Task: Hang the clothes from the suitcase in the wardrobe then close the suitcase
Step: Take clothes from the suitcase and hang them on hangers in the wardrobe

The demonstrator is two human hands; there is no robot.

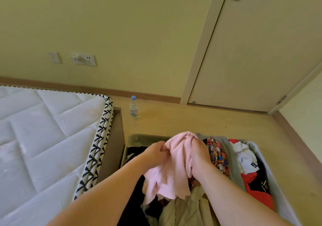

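An open grey suitcase (261, 149) lies on the floor in front of me, both halves full of crumpled clothes. A pale pink garment (174, 171) is lifted above it. My left hand (156, 150) grips its left side and my right hand (198, 154) grips its bunched top right. Under it lie black clothes (134, 206) and a beige garment (181, 211). A bright patterned piece (218, 157) sits in the middle; white (247, 159) and red clothes (257, 189) fill the right half. No wardrobe is in view.
A bare white quilted mattress (45, 138) on a wooden bed frame stands close on the left. A water bottle (133, 106) stands on the floor beyond the suitcase. A closed door (252, 51) is at the back right, wall sockets (83, 59) at the left.
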